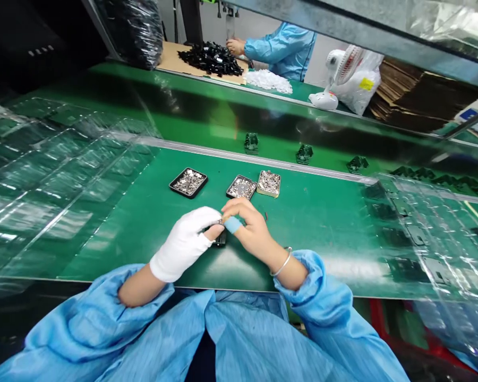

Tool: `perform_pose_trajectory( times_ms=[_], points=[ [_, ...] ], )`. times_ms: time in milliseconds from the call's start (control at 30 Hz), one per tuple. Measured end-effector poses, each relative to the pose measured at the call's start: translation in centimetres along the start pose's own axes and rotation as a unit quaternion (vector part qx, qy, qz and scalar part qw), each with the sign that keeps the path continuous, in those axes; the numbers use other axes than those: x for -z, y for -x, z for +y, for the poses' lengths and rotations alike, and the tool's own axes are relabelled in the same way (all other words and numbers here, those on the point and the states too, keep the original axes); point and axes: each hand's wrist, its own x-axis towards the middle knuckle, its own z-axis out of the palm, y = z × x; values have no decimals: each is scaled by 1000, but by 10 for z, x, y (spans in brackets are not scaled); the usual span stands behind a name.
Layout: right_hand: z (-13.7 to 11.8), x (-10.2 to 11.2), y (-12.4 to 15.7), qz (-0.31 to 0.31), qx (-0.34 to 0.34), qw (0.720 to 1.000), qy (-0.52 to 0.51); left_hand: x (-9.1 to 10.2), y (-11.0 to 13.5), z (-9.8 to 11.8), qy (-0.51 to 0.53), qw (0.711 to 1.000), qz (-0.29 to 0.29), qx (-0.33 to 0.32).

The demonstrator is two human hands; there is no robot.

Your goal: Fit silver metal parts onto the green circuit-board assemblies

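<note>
The green desk (322, 233) carries clear plastic trays (63, 175) along its left edge and further clear trays (426, 228) along its right. Near the middle of the front edge, the white-gloved left hand (185, 241) meets the right hand (255, 231). Toward the far edge stand a black tray (190, 197), a second black tray (228, 194) and, just beside that, a yellowish tin (268, 195), all with metal parts (188, 182). A black part (220, 240) shows below the fingertips, held or resting, I cannot tell. The left thumb and fingers close on a tiny metal piece (221, 222); the right fingers curl toward it, their grip unclear.
</note>
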Motion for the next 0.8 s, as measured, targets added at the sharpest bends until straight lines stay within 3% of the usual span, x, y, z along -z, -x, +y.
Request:
perform_pose_trajectory(
  times_ms=[133,200,300,400,567,633,700,800],
  points=[
    [-5,-6,6,18,-21,1000,-8,-6,-4,0,5,1000,1,11],
    [-3,-4,7,4,-33,999,6,-6,-1,-3,-82,996,9,-25],
    [-1,-3,7,-22,-36,998,44,-4,2,-4,-251,965,2,-76],
    [2,-3,7,-37,-38,995,85,-1,4,-5,-294,953,7,-68],
    [9,-3,6,-7,-71,988,135,2,2,-27,-102,993,42,30],
    [13,-4,5,5,-64,986,153,1,1,-40,-6,996,7,89],
    [18,-8,5,-7,-41,983,179,-3,1,-50,63,987,-67,134],
    [24,-15,6,-37,-19,971,236,-9,3,-54,98,974,-119,169]
  ],
)
